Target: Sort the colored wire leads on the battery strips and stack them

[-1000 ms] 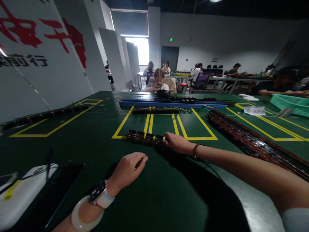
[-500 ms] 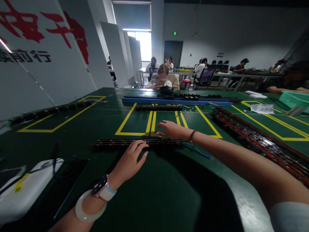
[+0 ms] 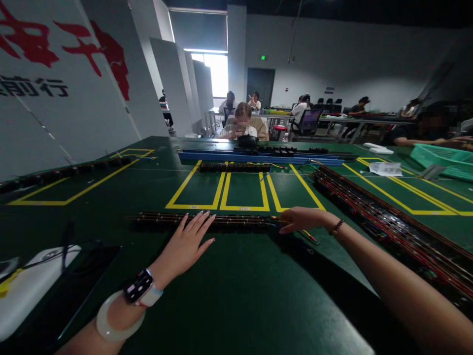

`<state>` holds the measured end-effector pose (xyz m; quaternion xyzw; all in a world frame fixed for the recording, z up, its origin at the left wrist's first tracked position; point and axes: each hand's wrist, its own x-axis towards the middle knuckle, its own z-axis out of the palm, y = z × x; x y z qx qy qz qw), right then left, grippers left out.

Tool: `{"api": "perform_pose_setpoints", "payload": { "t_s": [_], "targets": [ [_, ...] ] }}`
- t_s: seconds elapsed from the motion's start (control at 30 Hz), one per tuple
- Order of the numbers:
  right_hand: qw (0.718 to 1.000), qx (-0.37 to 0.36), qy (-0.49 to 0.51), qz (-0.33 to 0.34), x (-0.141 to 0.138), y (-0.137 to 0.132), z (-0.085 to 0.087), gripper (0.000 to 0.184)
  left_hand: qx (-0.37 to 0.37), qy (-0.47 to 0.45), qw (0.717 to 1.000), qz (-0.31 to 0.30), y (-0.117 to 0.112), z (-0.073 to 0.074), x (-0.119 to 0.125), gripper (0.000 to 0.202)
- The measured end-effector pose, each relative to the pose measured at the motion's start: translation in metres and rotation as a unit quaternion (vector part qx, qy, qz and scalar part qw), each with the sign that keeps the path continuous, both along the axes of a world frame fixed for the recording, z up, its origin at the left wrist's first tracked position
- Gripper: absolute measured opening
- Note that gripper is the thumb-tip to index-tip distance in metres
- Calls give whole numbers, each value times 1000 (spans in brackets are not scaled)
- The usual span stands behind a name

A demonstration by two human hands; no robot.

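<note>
Well, the long dark strip with coppery rails (image 3: pixel 236 220) lies flat on the green table (image 3: pixel 236 296), just on the near side of the yellow tape lines (image 3: pixel 218 192). The left hand (image 3: pixel 185 249) is loose and spread out, with its fingertips resting on the strip near its middle. The right hand (image 3: pixel 305 219) is bent over the strip's right end, where thin wires (image 3: pixel 309 237) poke out. It is dark there, so I cannot tell if its fingers pinch the wires. To do this well, the left hand should press softly, so the strip does not slide or tip. The right hand should be gentle, because a hard tug could pull a wire loose.
</note>
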<state>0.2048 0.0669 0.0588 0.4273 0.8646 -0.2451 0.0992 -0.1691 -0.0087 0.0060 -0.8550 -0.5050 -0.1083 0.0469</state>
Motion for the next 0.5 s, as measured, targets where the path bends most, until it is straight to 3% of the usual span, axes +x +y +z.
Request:
{"api": "perform_pose_setpoints", "payload": {
  "t_s": [0.17, 0.3, 0.5],
  "targets": [
    [995, -85, 48, 23, -5, -5, -2, 43, 1, 25, 1000, -17, 2, 4, -11, 59],
    [997, -71, 30, -25, -10, -5, -10, 30, -16, 18, 1000, -10, 3, 8, -17, 58],
    [990, -62, 109, -58, -43, -7, -27, 34, -27, -62, 997, 24, -7, 17, -4, 56]
  ]
}}
